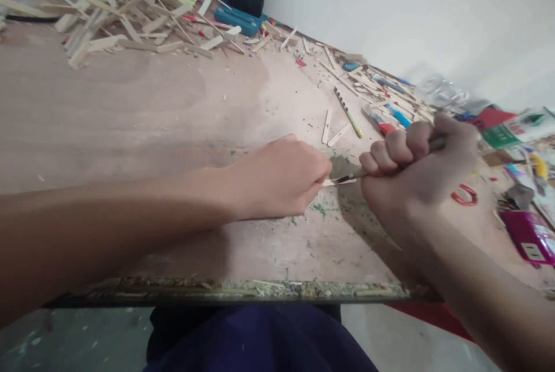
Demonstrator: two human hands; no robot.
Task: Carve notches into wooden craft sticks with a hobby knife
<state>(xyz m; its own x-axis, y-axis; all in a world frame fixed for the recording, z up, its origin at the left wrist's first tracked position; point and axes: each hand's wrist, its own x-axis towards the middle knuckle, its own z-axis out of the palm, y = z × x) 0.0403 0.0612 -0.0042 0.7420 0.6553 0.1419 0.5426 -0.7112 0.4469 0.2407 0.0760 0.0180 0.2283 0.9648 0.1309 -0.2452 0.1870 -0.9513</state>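
Note:
My left hand [286, 178] is closed low over the table, pressing a thin wooden stick [332, 182] whose end sticks out to the right of its fingers. To the right, my right hand [405, 158] makes a fist around the handle of a slim tool [356, 175]. The tool's dark narrow tip touches or hovers just over the stick; the exact contact is too small to tell. Green and pale shavings lie on the wooden table [195, 100] below the hands. Two short stick pieces [326, 127] rest just beyond them.
A heap of wooden sticks [143, 14] fills the back left, beside a teal box [238, 19]. A pencil [348, 112], more sticks and pens lie at the back right. A red horseshoe-shaped piece [465, 194] and a magenta box [526, 236] stand right. Debris lines the front edge.

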